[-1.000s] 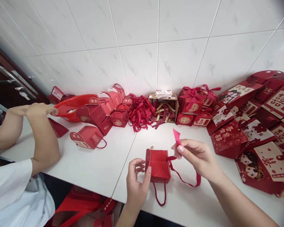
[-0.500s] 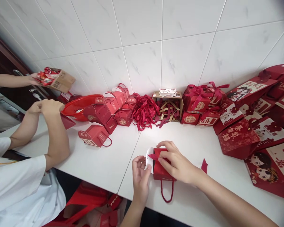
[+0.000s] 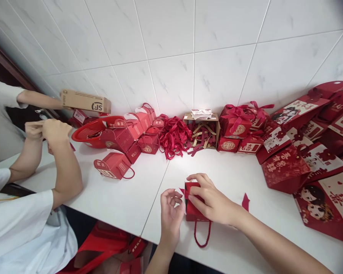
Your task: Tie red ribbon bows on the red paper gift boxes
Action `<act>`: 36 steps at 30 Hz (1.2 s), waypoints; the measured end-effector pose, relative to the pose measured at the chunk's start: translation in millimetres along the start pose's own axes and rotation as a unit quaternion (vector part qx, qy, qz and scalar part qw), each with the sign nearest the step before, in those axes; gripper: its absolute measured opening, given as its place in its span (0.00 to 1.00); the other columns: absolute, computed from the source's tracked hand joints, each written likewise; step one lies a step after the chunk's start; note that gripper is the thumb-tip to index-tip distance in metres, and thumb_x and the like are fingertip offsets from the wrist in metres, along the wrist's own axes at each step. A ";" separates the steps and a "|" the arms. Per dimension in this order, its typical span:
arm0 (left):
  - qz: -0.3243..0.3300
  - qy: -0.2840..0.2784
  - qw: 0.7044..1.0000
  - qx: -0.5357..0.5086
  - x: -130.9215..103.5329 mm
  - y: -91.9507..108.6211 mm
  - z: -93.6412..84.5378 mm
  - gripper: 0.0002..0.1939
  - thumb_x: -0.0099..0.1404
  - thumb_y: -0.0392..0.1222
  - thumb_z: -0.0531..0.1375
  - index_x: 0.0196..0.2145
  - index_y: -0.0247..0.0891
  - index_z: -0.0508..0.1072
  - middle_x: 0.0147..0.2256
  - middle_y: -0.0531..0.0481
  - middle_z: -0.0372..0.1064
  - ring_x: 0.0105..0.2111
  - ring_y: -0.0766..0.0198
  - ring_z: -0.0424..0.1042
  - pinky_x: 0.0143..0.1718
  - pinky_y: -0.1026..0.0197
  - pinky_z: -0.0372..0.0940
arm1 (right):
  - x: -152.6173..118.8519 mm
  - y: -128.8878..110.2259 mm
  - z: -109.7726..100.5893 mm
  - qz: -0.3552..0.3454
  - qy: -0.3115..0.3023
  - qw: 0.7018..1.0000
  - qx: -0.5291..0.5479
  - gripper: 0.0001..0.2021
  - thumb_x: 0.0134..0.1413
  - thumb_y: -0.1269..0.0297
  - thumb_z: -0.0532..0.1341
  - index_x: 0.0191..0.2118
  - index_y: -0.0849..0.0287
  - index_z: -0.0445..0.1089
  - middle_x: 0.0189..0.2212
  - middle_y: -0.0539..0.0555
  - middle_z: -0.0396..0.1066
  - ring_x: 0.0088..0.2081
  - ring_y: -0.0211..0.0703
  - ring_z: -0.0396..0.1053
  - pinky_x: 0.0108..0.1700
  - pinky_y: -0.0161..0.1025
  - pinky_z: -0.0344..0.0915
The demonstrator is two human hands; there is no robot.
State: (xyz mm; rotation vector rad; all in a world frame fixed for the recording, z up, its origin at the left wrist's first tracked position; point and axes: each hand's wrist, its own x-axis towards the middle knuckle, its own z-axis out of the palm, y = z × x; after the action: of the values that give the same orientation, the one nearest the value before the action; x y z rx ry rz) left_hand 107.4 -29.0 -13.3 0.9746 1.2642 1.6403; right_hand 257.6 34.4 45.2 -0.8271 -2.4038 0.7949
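A small red box (image 3: 193, 211) lies on its side on the white table, its red cord handle (image 3: 202, 244) looped toward the near edge. Over the top of this box my right hand (image 3: 213, 196) is curled, its fingers pressing on the red card. My left hand (image 3: 171, 215) is at the box's left end, fingers bent, thumb against the end flap, which is now seen nearly edge-on. A pointed red ribbon tip (image 3: 182, 190) sticks out between the hands. Another piece of ribbon (image 3: 246, 201) lies right of the right wrist.
Along the wall stand red gift boxes (image 3: 120, 137), a ribbon pile (image 3: 175, 135), a carton of ties (image 3: 218, 129) and ribboned boxes (image 3: 236, 125). Larger red boxes (image 3: 286, 167) crowd the right. At left, co-workers' arms (image 3: 67, 163) reach near a red basket (image 3: 87, 142) and a cardboard box (image 3: 84, 102).
The white flap at the box's left end has turned up toward the opening, with my left thumb on it. At the far left, a person's cardboard box has moved right and tipped over the basket.
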 end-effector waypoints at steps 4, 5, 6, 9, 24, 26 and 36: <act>-0.062 -0.082 0.994 0.018 15.4 15.9 -0.7 0.18 0.66 0.56 0.51 0.31 0.38 0.66 0.29 0.50 0.61 0.30 0.64 0.63 0.31 0.63 0.61 | -0.3 0.1 1.4 -0.005 0.004 1.000 -0.005 0.11 0.62 0.69 0.52 0.32 0.57 0.69 0.49 0.59 0.61 0.56 0.52 0.54 0.55 0.54 0.61; -0.068 -0.101 0.992 0.034 19.0 19.2 -0.7 0.18 0.66 0.55 0.52 0.27 0.38 0.65 0.27 0.52 0.59 0.28 0.65 0.61 0.30 0.63 0.60 | -0.4 0.2 1.8 -0.006 0.006 1.000 -0.007 0.11 0.62 0.68 0.52 0.32 0.57 0.69 0.49 0.59 0.61 0.56 0.53 0.54 0.54 0.54 0.61; -0.065 -0.114 0.990 0.054 21.8 21.8 -0.6 0.18 0.65 0.53 0.53 0.24 0.38 0.63 0.25 0.53 0.57 0.26 0.66 0.59 0.29 0.64 0.58 | -0.5 0.4 2.2 -0.007 0.008 1.000 -0.008 0.10 0.62 0.68 0.52 0.32 0.57 0.70 0.49 0.59 0.61 0.56 0.53 0.55 0.54 0.54 0.61; -0.046 -0.128 0.985 0.105 25.6 24.7 -0.7 0.17 0.63 0.50 0.56 0.22 0.38 0.61 0.22 0.56 0.54 0.24 0.67 0.55 0.28 0.64 0.55 | -0.6 1.6 3.0 -0.010 0.012 1.000 -0.013 0.10 0.63 0.67 0.52 0.33 0.57 0.70 0.50 0.59 0.61 0.56 0.53 0.55 0.54 0.55 0.61; -0.076 -0.144 0.981 0.104 34.2 18.5 -2.2 0.20 0.68 0.56 0.46 0.30 0.38 0.65 0.25 0.53 0.58 0.27 0.65 0.59 0.31 0.62 0.56 | -1.0 6.6 2.0 -0.019 0.020 1.000 -0.006 0.09 0.57 0.74 0.54 0.28 0.59 0.68 0.51 0.60 0.60 0.60 0.52 0.52 0.57 0.51 0.59; -0.061 -0.149 0.980 0.119 35.8 21.8 -1.6 0.20 0.69 0.56 0.46 0.30 0.38 0.65 0.25 0.54 0.57 0.26 0.66 0.57 0.31 0.62 0.56 | -0.6 7.0 1.2 -0.018 0.024 1.000 0.001 0.08 0.56 0.74 0.54 0.28 0.59 0.67 0.51 0.60 0.60 0.60 0.52 0.52 0.57 0.50 0.59; -0.034 -0.172 0.952 0.252 38.4 33.0 3.7 0.17 0.66 0.51 0.48 0.24 0.39 0.58 0.23 0.55 0.55 0.26 0.66 0.58 0.29 0.65 0.58 | -1.5 5.5 -0.1 -0.022 0.022 1.000 0.001 0.09 0.59 0.71 0.54 0.32 0.57 0.70 0.51 0.59 0.60 0.60 0.51 0.51 0.58 0.49 0.58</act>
State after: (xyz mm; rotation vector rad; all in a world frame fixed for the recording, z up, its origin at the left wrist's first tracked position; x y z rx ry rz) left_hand 92.2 2.9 23.1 1.4358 1.4768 1.0428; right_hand 260.9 37.0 41.4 -0.7792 -2.3740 0.7551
